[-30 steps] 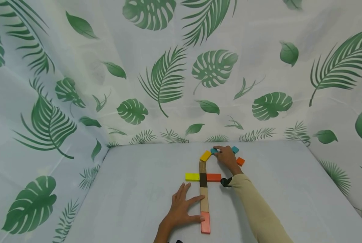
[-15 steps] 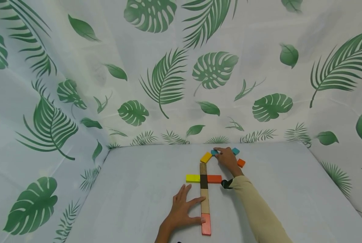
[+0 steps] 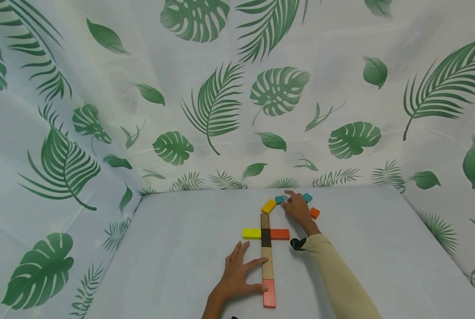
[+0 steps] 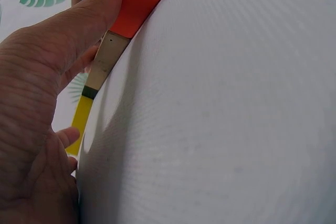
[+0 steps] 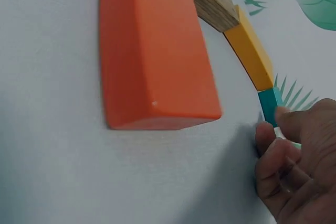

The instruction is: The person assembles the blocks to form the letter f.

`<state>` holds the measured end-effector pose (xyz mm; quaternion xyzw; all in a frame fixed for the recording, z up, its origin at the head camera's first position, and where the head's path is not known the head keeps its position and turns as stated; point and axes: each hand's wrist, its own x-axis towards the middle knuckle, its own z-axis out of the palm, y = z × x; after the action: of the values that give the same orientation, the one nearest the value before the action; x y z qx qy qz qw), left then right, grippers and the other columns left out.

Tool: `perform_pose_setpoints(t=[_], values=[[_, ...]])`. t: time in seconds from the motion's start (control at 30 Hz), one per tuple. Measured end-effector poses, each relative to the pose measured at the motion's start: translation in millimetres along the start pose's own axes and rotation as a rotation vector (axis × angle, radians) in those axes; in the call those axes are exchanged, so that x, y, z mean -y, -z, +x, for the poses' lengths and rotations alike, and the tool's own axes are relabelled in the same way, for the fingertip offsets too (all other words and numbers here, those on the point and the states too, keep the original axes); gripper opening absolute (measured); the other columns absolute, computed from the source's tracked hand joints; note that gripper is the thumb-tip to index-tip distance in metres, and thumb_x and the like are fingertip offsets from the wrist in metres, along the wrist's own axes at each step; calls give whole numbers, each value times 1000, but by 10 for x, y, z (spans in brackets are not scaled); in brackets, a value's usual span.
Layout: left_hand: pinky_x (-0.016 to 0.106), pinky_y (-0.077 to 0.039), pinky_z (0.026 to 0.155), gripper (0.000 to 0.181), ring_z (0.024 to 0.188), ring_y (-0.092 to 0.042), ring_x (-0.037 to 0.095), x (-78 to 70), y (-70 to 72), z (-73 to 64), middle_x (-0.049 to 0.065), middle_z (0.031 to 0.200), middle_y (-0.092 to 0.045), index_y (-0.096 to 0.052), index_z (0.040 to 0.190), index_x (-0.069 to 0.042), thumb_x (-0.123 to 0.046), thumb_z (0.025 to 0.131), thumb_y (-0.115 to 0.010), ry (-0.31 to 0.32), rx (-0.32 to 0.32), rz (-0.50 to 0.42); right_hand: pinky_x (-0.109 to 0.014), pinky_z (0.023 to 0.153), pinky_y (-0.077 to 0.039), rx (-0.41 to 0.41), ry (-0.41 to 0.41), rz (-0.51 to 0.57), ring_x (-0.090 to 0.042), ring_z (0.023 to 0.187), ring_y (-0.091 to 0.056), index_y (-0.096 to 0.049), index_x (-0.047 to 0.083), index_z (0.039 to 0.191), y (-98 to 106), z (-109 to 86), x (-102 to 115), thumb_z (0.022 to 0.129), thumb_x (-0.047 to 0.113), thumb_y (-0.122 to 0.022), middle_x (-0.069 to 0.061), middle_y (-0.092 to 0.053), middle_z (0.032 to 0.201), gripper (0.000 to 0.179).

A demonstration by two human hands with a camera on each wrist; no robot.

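My left hand (image 3: 236, 274) lies spread beside a column of small blocks. Its thumb rests on the pink-red block (image 3: 269, 297) and its index finger on the pale wooden block (image 3: 267, 268). At the far end, my right hand (image 3: 299, 208) is beside a small blue block (image 3: 279, 200), its index finger raised off it. In the right wrist view the thumb tip overlaps this blue block (image 5: 269, 103), and the other fingers are curled below. A yellow-orange block (image 3: 269, 206) slants between the blue block and a brown wooden block (image 3: 265, 220).
A dark block (image 3: 266, 238) joins a yellow block (image 3: 252, 233) and a red block (image 3: 280, 234) across the column. Right of my right hand lie another blue block (image 3: 307, 197) and an orange block (image 3: 315, 213). Behind the white table (image 3: 181, 248) hangs a leaf-print cloth (image 3: 229, 110).
My right hand has drawn slightly right from the small blue block, and its index finger has lifted, baring more of the block. My left hand stays in place.
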<state>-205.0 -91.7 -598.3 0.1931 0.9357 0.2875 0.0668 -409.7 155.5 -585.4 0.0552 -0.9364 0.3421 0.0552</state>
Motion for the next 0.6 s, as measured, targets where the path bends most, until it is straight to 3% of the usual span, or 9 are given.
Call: perform_pose_setpoints(t=[0.13,0.3,0.4,0.6], values=[[63,-21,108,70,150,-6,37,-8,-13,-5,7,163,-15,-44,138,-55,-75,74,-65,-12,-7,5,-45,69,-49,-165,44,94,-34,82,-59,-59,-4,125,61,-88,-4,93,8,-60,-24,-61,99,35],[62,-22,107,69,150,-8,38,-2,-27,6,9,162,-16,-45,139,-54,-74,75,-64,-49,-33,27,-48,71,-47,-358,103,49,-35,84,-57,-69,-4,104,210,-169,-76,93,6,-61,-23,-59,94,16],[62,-21,107,70,150,-7,38,6,-40,13,8,163,-15,-44,139,-54,-74,75,-64,-51,-36,28,-54,73,-47,-334,21,-35,-41,96,-52,-69,-3,104,348,-271,-113,93,13,-64,-26,-55,103,20],[62,-21,108,70,150,-7,38,20,-33,-13,9,162,-16,-46,139,-53,-72,74,-66,-48,-39,28,-63,77,-44,-141,-176,-157,-50,111,-40,-63,0,115,495,-489,-184,91,26,-66,-33,-45,117,36]])
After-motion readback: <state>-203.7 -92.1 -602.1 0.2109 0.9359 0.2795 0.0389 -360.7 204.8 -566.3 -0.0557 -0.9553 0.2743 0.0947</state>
